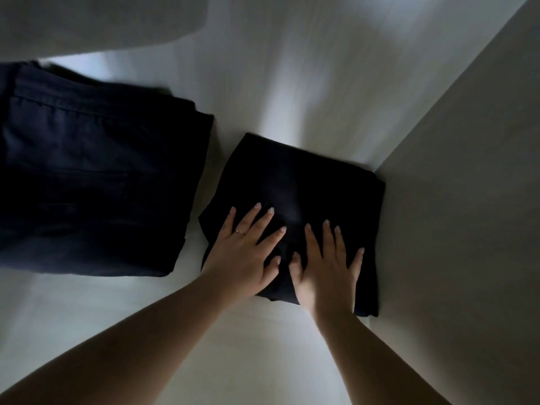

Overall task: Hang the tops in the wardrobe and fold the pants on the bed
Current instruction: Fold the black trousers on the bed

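A small folded black pair of pants [292,182] lies on the white bed [292,83], close to its right edge. My left hand [245,252] and my right hand [327,267] both press flat on the near half of that bundle, fingers spread and straight. To the left lies a bigger folded dark navy pair of pants [96,176], with a seam and waistband showing, apart from the black bundle by a narrow strip of sheet.
A white pillow [96,21] fills the top left corner. Along the right, a grey surface [467,200] runs beside the bed's edge. Bare white sheet stretches beyond the two bundles and in front of them.
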Action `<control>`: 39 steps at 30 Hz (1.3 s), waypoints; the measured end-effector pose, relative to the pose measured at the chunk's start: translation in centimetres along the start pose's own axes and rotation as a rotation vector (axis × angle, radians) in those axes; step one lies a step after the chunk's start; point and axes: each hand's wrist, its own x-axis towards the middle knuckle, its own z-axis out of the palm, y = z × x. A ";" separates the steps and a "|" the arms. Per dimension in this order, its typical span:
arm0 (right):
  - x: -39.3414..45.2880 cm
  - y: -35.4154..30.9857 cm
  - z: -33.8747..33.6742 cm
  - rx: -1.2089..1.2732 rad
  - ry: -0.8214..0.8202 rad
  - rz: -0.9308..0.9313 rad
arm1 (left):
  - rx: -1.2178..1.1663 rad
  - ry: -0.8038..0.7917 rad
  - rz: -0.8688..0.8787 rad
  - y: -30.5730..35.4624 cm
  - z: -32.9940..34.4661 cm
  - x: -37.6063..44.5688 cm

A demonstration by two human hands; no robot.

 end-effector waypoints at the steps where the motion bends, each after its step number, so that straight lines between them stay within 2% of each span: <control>1: 0.1 0.0 -0.1 0.000 -0.001 -0.005 | -0.003 0.009 0.003 0.0 0.1 0.0; 7: -0.1 0.0 -0.2 -0.004 0.021 -0.014 | 0.004 0.015 -0.003 0.2 0.4 -0.1; 10: 0.3 0.0 -0.1 -0.038 -0.030 -0.002 | 0.032 -0.032 -0.026 0.1 0.5 0.3; 14: -0.5 -1.1 -1.8 0.061 -0.149 0.076 | 0.013 -0.173 -0.089 1.5 -0.6 0.3; 16: -2.0 -2.2 -3.8 0.255 -0.191 0.086 | -0.136 -0.205 -0.152 1.7 -2.5 -1.0; 19: -5.0 -3.6 -7.4 0.647 -0.172 0.081 | -0.462 -0.223 -0.288 1.2 -5.4 -4.6; 22: -8.3 -4.3 -10.7 0.746 -0.191 0.076 | -0.884 -0.248 -0.546 1.2 -8.8 -9.2; 24: -9.9 -4.4 -12.2 0.747 -0.205 0.064 | -1.056 -0.204 -0.634 1.4 -10.6 -11.6; 29: -17.2 -6.1 -19.2 0.714 -0.246 -0.128 | -1.023 -0.190 -0.641 2.3 -19.2 -20.2; 35: -25.1 -11.6 -28.6 0.819 -0.213 -0.455 | -0.911 -0.162 -0.610 0.8 -32.1 -29.8; 37: -27.3 -13.1 -30.1 0.878 -0.231 -0.508 | -0.837 -0.159 -0.630 -0.2 -35.4 -32.9; 39: -30.1 -14.9 -32.0 0.912 -0.271 -0.616 | -0.782 -0.083 -0.716 -0.8 -38.9 -37.8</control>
